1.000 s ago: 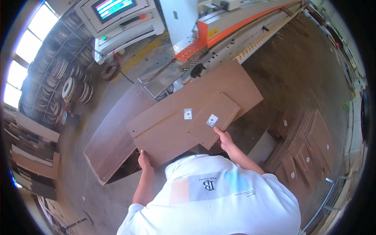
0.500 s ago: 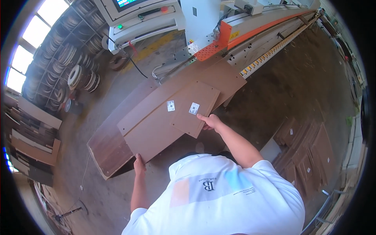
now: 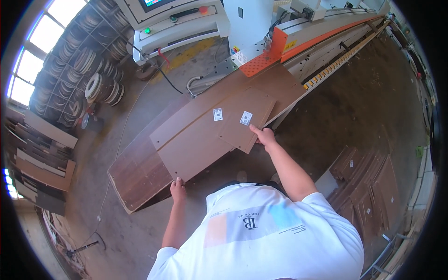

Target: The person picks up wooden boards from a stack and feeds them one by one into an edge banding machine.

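A large brown board (image 3: 186, 151) with a groove along it and a white label lies over a dark red-brown worktop (image 3: 140, 179). On top of it, turned at an angle, rests a smaller brown panel (image 3: 240, 135) with its own label and small holes near its corners. My left hand (image 3: 178, 190) is closed on the large board's near left corner, thumb on top. My right hand (image 3: 264, 135) pinches the smaller panel's right edge, thumb above and fingers curled beneath. Whether those fingers also touch the large board is hidden.
An orange perforated plate (image 3: 266, 56) and a long machine bed (image 3: 336, 42) adjoin the boards' far end. Behind stands a control console (image 3: 182, 37). Several brown panels (image 3: 368, 191) are stacked on the floor at right. Rolls of edging (image 3: 105, 88) fill racks at far left.
In the picture, both boards, the worktop and the machine have shifted right and slightly up, consistent with a head turn. Both hands keep their grips on the same edges.
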### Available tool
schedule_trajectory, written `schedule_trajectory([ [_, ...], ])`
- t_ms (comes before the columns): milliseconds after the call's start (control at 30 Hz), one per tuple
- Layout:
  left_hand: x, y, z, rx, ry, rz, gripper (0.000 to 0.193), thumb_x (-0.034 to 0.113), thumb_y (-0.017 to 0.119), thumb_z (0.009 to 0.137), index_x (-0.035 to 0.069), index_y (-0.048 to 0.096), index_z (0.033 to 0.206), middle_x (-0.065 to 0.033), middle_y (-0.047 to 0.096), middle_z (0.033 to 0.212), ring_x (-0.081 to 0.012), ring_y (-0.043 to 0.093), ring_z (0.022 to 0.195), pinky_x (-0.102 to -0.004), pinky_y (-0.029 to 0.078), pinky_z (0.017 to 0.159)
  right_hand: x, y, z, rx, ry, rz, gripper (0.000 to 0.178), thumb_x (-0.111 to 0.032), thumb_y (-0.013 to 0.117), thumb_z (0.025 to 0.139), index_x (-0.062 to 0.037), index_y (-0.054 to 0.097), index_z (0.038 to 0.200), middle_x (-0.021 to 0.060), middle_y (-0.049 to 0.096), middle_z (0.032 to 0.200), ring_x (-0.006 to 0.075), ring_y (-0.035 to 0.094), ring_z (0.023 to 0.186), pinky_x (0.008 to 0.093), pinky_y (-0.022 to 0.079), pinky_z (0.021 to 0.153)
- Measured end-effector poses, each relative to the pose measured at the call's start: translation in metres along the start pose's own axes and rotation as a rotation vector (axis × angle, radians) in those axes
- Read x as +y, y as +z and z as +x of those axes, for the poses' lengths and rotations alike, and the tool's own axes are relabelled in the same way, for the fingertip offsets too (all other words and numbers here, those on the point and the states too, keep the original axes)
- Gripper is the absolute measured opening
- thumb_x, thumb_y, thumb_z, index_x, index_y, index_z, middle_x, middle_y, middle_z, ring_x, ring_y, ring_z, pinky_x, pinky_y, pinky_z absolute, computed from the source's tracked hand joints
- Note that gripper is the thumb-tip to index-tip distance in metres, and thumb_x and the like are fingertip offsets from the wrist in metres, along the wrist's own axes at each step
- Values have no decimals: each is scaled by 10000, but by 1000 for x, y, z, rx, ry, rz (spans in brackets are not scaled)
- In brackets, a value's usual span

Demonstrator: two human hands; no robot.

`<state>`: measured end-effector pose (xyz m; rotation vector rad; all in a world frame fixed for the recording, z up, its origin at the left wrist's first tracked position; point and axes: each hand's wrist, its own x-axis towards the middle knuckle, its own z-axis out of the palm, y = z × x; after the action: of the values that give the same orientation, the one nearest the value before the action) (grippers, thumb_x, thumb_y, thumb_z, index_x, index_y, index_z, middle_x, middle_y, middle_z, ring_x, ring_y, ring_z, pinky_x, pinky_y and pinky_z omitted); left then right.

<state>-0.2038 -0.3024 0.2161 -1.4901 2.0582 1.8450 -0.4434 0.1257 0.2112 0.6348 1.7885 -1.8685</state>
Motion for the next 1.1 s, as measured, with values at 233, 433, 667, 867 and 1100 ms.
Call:
schedule_trajectory([
  [233,36,63,-26,-69,-11,111,361,407,580,1052,87,586,886,20,483,645,-103,458,485,-272,382,436,-12,-52,26,52,10,-12,598,-524,790,869,-3,713,1151,69,727,1027,179,678,825,309,536,718],
  [433,50,111,-35,-104,-7,168,368,405,604,1038,71,600,883,20,489,637,-99,443,485,-280,371,440,13,-99,4,-11,69,87,548,-471,770,897,-38,682,1221,42,692,1094,155,643,948,305,510,787],
  [667,60,172,-45,-135,117,256,425,432,625,1021,37,618,864,-5,525,617,-121,479,475,-296,383,443,46,-149,-94,-116,-139,203,566,-377,750,924,-81,576,1373,64,627,1264,183,607,1124,337,533,860],
  [867,108,208,-62,-38,572,1255,582,582,509,993,67,766,909,-207,739,887,-420,713,887,-519,555,802,55,-202,-162,-119,-240,228,463,-183,777,932,-31,596,1330,101,656,1227,227,689,1041,319,632,737],
  [1100,147,336,-203,-518,997,491,258,149,665,965,83,680,1214,-170,721,1147,-361,711,1020,-442,568,900,80,-260,-194,-96,-374,153,385,-142,788,927,-17,637,1258,87,706,1086,184,695,895,313,609,735],
])
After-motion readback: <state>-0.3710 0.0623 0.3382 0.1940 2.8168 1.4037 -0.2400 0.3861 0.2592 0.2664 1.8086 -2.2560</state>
